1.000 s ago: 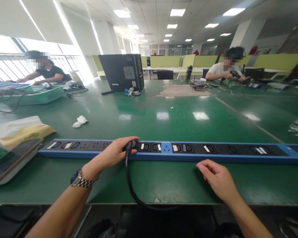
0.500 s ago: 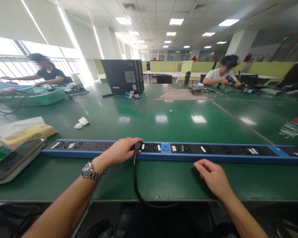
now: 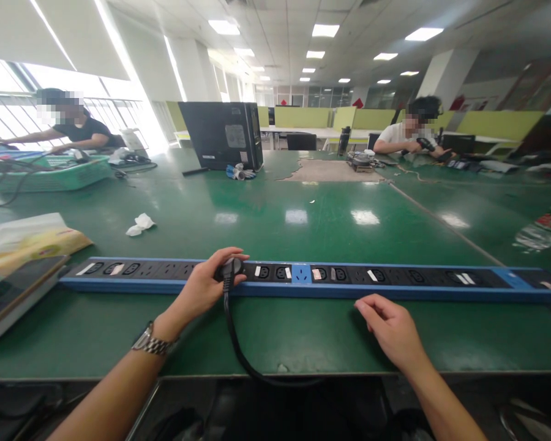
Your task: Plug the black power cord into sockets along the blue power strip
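A thick black rubber cable (image 3: 234, 346) loops down toward the wearer from the left fingers and dips at the near edge of the green, glossy worktop (image 3: 261, 226). The right hand (image 3: 397, 331) is nearer than the strip, to the right of the cable; its fingers curl in, thumb against forefinger, with nothing visible between them. The left hand (image 3: 199, 288) pinches a black moulded plug (image 3: 232, 268) between thumb and forefinger, over the long blue-edged power strip with black sockets (image 3: 376, 292), which runs out to both sides beneath those fingers. Whether its pins are seated is hidden.

The hanging cable could drag the plug askew if the pinch slackened, and a sideways push could slide the strip, since the right hand does not brace it. Similar-looking sockets crowd together, so a misaligned plug could jam.

Left of the left fingers lies a dark, round-cornered flat object with a pale side (image 3: 22, 294), next to a yellow-and-white plastic packet (image 3: 41, 239), contents unseen. Well beyond those fingers, far left, an open mint-green plastic basket (image 3: 68, 179) holds tangled cables and small pieces too blurred to name. Straight beyond stands a black computer tower (image 3: 224, 136).
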Demonstrator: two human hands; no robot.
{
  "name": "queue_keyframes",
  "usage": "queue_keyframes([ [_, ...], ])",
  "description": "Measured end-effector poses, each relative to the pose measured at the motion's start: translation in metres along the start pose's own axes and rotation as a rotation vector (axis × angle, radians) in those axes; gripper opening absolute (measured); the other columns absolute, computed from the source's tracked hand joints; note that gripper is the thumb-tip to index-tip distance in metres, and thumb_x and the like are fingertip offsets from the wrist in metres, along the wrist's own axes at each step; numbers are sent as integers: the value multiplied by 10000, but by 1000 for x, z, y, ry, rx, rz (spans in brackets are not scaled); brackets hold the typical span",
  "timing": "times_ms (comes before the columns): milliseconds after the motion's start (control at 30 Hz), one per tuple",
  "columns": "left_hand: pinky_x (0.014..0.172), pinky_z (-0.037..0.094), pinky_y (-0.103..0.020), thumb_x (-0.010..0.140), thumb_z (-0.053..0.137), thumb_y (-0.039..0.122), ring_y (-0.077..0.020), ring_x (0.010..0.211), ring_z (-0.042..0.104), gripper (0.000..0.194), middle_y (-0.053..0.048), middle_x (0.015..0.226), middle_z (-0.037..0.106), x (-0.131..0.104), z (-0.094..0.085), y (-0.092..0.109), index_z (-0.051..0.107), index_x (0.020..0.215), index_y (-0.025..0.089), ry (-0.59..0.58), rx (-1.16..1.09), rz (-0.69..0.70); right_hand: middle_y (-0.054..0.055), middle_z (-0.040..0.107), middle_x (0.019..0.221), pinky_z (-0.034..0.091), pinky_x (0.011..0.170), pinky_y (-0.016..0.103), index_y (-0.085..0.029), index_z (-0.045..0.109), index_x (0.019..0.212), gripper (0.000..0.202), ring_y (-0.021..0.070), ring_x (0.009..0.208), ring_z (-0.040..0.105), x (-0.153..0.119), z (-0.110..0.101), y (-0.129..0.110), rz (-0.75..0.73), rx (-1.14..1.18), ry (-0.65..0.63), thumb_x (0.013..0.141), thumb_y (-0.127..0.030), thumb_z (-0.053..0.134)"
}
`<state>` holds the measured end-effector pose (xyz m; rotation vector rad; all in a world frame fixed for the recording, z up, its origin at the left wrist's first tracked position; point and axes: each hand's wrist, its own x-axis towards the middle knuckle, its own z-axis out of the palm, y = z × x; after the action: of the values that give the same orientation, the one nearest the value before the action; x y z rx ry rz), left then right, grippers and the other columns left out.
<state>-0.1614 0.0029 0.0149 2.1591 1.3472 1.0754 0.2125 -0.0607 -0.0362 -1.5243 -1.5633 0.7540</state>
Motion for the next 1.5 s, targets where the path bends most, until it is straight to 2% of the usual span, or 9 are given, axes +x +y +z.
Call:
queue_keyframes([
  [167, 991, 496, -418, 772, 752, 493, -259, 1068, 644, 417, -100, 1142, 704, 1, 2, -2, 671, 1065, 207, 49, 74, 89, -19, 499, 538, 368, 508, 240, -181, 652, 723, 398, 123, 516, 463, -1, 0, 1, 4, -4, 10, 876, -533, 547],
  [300, 954, 515, -411, 797, 726, 513, -255, 998, 655, 422, -84, 1043, 715, -2, 2, -9, 703, 1096, 217, 104, 159, 98, -20, 496, 544, 363, 513, 238, -179, 657, 728, 404, 120, 523, 453, -1, 0, 1, 7, -5, 15, 876, -538, 546],
  [700, 1047, 449, -455, 900, 575, 483, -279, 1159, 619, 443, -102, 1243, 682, 0, 1, -5, 633, 1245, 212, -106, 303, 71, -19, 511, 555, 377, 528, 238, -183, 668, 743, 382, 125, 540, 469, -4, 1, -5, -4, -12, 32, 883, -518, 550],
  [833, 1049, 447, -459, 881, 594, 488, -288, 1148, 629, 411, -100, 1202, 703, -3, 2, -4, 661, 1171, 205, -29, 243, 43, -18, 506, 549, 370, 515, 237, -183, 666, 731, 392, 124, 532, 463, -2, 1, -4, -4, -17, 26, 879, -526, 548],
  [967, 1007, 489, -406, 887, 596, 482, -258, 1086, 659, 431, -90, 1178, 711, -3, 5, 8, 607, 1211, 198, 137, 80, -42, -12, 508, 550, 375, 522, 241, -181, 664, 719, 393, 129, 539, 472, -1, 1, -3, -27, -25, 34, 878, -520, 543],
  [1033, 987, 502, -387, 895, 588, 468, -246, 1064, 665, 420, -87, 1175, 709, 1, 14, 19, 593, 1217, 198, 135, 41, -33, -12, 508, 557, 373, 525, 241, -180, 665, 726, 393, 130, 545, 474, -1, 1, -3, -28, -28, 39, 881, -518, 539],
  [1167, 937, 510, -385, 901, 585, 414, -236, 1007, 667, 337, -78, 1106, 717, 14, 51, 45, 606, 1168, 208, -31, 83, 44, -15, 506, 551, 368, 514, 235, -178, 662, 720, 403, 126, 532, 465, -1, 1, -3, -8, -30, 28, 876, -528, 538],
  [1300, 900, 497, -404, 899, 594, 355, -238, 966, 652, 230, -60, 1041, 715, 26, 84, 63, 622, 1088, 228, -48, 151, 80, -15, 504, 544, 375, 516, 234, -176, 665, 717, 409, 127, 527, 472, 0, 1, -1, -22, -40, 36, 876, -530, 535],
  [1500, 898, 487, -413, 882, 591, 261, -247, 996, 638, 211, -65, 1071, 706, 31, 94, 71, 635, 1087, 237, -48, 156, 61, -13, 504, 560, 369, 528, 240, -179, 659, 721, 413, 131, 546, 478, -1, 2, 1, -8, -28, 29, 884, -537, 532],
])
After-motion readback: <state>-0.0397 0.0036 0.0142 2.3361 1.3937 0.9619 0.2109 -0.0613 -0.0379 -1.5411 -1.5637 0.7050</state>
